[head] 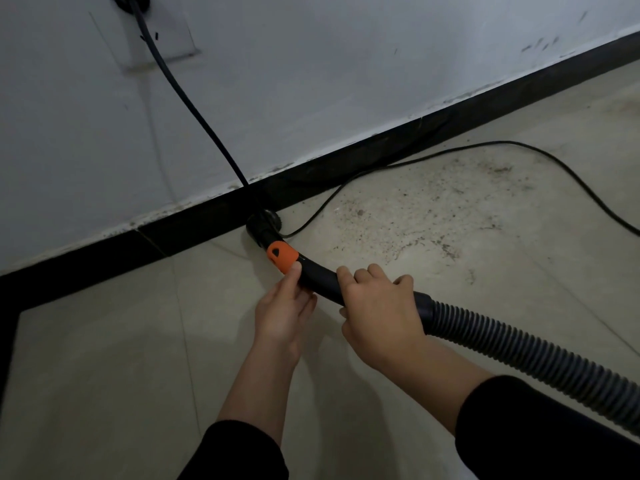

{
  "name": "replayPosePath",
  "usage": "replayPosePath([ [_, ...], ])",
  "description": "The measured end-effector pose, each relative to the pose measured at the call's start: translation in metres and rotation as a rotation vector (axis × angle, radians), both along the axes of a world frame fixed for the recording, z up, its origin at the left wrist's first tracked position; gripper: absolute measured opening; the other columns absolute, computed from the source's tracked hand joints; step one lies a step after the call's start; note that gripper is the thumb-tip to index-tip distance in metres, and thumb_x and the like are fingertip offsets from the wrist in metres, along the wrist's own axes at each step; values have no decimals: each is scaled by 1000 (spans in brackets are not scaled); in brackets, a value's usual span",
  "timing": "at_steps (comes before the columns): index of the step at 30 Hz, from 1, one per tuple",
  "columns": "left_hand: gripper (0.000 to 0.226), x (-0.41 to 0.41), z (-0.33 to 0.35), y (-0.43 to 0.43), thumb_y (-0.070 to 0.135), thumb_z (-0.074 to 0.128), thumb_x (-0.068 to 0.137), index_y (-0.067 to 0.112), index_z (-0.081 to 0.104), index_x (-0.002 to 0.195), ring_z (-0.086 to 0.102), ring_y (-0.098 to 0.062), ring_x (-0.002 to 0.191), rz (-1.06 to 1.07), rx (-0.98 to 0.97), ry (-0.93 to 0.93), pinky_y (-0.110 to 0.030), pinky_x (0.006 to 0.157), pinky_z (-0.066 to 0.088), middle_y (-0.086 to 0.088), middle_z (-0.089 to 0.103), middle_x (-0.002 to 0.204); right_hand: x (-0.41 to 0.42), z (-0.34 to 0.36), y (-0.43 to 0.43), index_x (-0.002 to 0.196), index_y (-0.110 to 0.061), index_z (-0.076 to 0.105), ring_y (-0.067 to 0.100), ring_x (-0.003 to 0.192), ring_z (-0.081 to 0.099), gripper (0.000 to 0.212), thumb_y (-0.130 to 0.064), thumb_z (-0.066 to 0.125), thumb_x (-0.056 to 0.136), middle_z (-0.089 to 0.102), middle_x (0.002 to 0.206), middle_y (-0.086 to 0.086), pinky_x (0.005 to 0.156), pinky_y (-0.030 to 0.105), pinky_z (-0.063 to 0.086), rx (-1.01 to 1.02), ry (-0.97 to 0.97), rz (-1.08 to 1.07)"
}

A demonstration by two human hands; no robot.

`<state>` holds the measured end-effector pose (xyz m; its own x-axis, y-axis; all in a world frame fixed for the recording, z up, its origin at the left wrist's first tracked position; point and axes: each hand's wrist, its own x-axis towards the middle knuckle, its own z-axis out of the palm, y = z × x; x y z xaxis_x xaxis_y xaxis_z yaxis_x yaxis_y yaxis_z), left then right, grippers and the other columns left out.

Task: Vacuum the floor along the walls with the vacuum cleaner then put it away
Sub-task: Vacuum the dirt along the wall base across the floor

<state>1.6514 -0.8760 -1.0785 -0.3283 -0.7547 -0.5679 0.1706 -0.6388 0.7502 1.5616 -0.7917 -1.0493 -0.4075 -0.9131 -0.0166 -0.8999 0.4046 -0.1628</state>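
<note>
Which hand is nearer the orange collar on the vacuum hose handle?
Left. The left hand holds the handle tube right at the orange collar, thumb touching it. The right hand grips the same tube further back, next to the corrugated hose.

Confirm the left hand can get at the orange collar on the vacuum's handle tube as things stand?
Likely yes. The left hand holds the handle tube just behind the orange collar, its thumb tip touching the collar's edge. Nothing lies between them; the right hand grips the tube farther back.
</note>
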Motion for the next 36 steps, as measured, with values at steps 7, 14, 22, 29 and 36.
replayPosePath([
  [7, 14, 1, 1, 8, 27, 60, 96, 15, 65, 102, 70, -8, 92, -27, 14, 11, -20, 75, 53, 0, 75, 94, -1, 5, 11, 125, -19, 40, 23, 107, 44, 38, -21, 54, 91, 56, 113, 1, 74, 40, 21, 6, 4, 4],
  [14, 15, 7, 5, 18, 26, 62, 94, 13, 67, 100, 73, -9, 87, -85, -1, -8, -17, 65, 56, 0, 77, 88, 1, 11, 29, 125, -18, 39, 23, 107, 43, 38, -24, 54, 90, 55, 112, 1, 74, 40, 22, 25, 27, 9],
  [22, 20, 12, 12, 36, 24, 64, 93, 9, 67, 104, 74, -15, 86, -112, 26, -28, -21, 65, 59, -7, 76, 94, 6, 18, 50, 129, -19, 39, 22, 110, 43, 41, -23, 52, 91, 55, 115, 0, 84, 42, 31, 50, 32, 3],
  [29, 21, 12, 16, 46, 24, 65, 92, 6, 67, 103, 74, -18, 83, -108, 33, -40, -23, 64, 59, -9, 76, 92, 8, 23, 61, 127, -21, 39, 21, 109, 43, 38, -24, 53, 91, 54, 112, -2, 83, 41, 31, 65, 32, -12],
  [36, 15, 3, 21, 62, 22, 66, 91, 7, 66, 95, 74, -17, 75, -112, 39, -63, -23, 59, 58, -11, 74, 91, -1, 26, 78, 125, -22, 41, 20, 108, 43, 38, -23, 54, 90, 54, 110, -2, 83, 41, 32, 79, 6, -35],
])
